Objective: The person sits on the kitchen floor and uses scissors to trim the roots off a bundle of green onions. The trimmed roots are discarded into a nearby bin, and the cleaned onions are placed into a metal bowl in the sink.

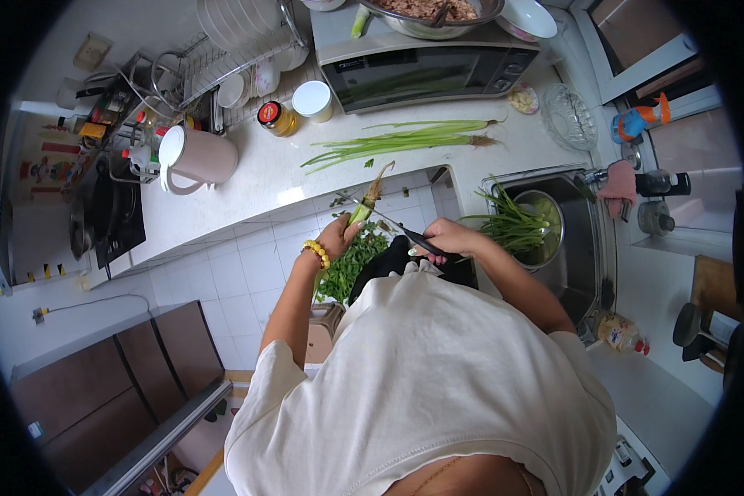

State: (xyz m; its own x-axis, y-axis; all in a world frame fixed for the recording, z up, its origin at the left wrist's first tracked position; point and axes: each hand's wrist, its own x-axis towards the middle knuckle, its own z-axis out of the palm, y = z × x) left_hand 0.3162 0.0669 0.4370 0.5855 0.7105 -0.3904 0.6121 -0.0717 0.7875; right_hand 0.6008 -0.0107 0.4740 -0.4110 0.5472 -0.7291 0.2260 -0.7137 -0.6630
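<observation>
My left hand (338, 239), a yellow bead bracelet at its wrist, grips a bunch of green stalks (363, 211) whose brown roots point toward the counter. The fingers of my right hand (444, 239) are closed on the black handles of a pair of scissors (416, 237). The scissors' blades are parted, one on either side of the stalks just below the roots. Beneath my hands, leafy greens (347, 273) lie low down near the tiled floor. Long green onions (409, 137) with roots rest on the counter beyond.
At right, a sink (586, 273) holds a metal bowl (558, 226) with green stalks. A microwave (428, 71), a honey-coloured jar (279, 119), a white-lidded tub (312, 101) and a pink pitcher (204, 158) stand on the counter (254, 186). Its front edge runs just beyond my hands.
</observation>
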